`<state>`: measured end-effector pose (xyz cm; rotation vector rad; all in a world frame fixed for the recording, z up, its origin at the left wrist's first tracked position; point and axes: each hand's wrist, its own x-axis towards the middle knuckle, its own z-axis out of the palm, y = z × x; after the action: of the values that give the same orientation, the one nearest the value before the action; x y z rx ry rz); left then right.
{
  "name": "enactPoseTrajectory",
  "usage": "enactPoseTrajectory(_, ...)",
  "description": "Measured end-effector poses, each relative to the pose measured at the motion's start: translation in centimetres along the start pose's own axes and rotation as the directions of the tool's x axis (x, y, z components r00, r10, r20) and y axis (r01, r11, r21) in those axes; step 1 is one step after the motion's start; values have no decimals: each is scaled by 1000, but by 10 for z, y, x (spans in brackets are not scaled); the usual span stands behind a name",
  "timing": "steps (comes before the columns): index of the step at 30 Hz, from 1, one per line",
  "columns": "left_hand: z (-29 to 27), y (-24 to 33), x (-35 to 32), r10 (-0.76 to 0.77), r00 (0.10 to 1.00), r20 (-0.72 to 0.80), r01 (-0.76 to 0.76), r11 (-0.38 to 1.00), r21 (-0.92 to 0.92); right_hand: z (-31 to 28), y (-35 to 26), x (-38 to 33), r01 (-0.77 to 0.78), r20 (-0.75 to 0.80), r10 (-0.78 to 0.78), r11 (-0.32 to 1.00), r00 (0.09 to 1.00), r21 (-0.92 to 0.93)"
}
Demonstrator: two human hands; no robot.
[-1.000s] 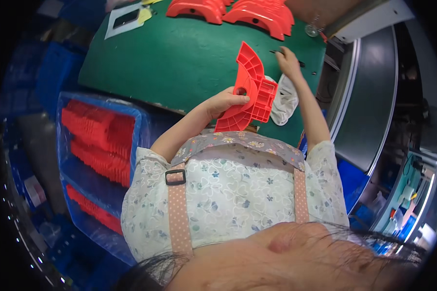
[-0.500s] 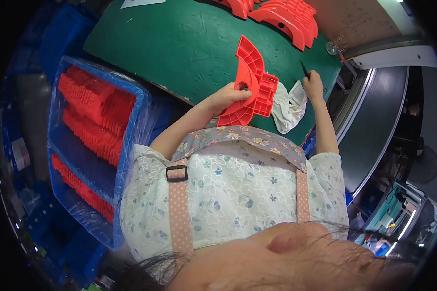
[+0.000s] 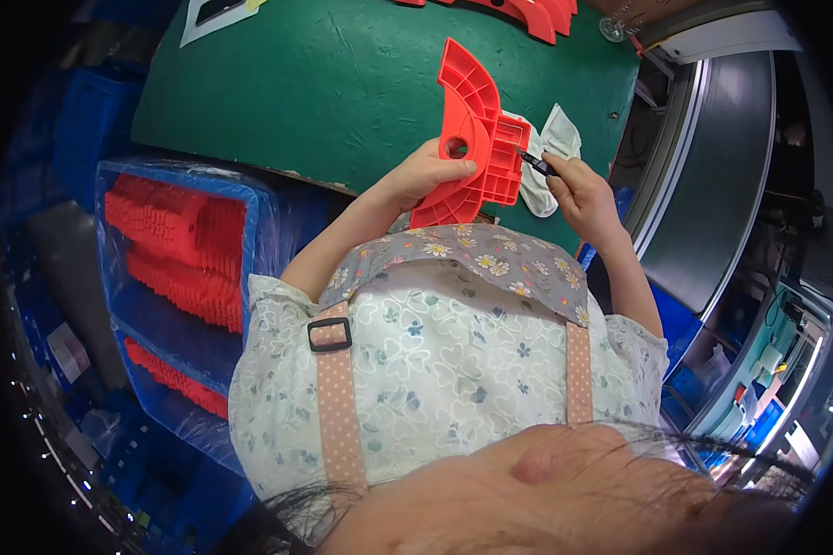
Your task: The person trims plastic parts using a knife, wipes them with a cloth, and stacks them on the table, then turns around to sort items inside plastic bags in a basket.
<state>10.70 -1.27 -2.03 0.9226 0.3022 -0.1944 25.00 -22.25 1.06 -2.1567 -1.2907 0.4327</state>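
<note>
My left hand [image 3: 435,174] grips a curved red plastic part [image 3: 467,129] by its inner edge, thumb near a round hole. The part is held upright over the table's near edge, with its ribbed, boxy side toward the right. In my right hand [image 3: 578,194] is a slim black utility knife [image 3: 537,165], its tip touching or very close to the box-shaped ribs of the part. The contact itself is too small to make out. A crumpled white cloth [image 3: 562,134] lies on the table behind the knife, partly hidden by the red part.
The green table [image 3: 250,102] carries more red parts [image 3: 528,14] at its far side and a dark phone-like object on white paper [image 3: 194,30] at far left. A plastic-lined blue crate [image 3: 273,222] with stacked red parts stands at left. A conveyor belt [image 3: 713,194] runs at right.
My right hand has come from the table's right side toward the red part, bringing the utility knife to its ribs. My left hand still holds the part. The view has shifted slightly.
</note>
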Motion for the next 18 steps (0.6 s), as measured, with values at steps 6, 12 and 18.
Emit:
enactPoseTrajectory(6, 2, 4, -3, -9, 1000, 24, 8, 1000, 12, -6, -8, 1, -6, 63, 11, 997, 998, -83)
enactPoseTrajectory(12, 7, 4, -6, 15, 1000, 20, -16, 998, 56, -9, -5, 7, 32, 68, -20, 983, 998, -183)
enactPoseTrajectory(18, 8, 8, -8, -15, 1000, -24, 17, 995, 98, -2, 12, 12, 96, 31, -92, 970, 995, -225)
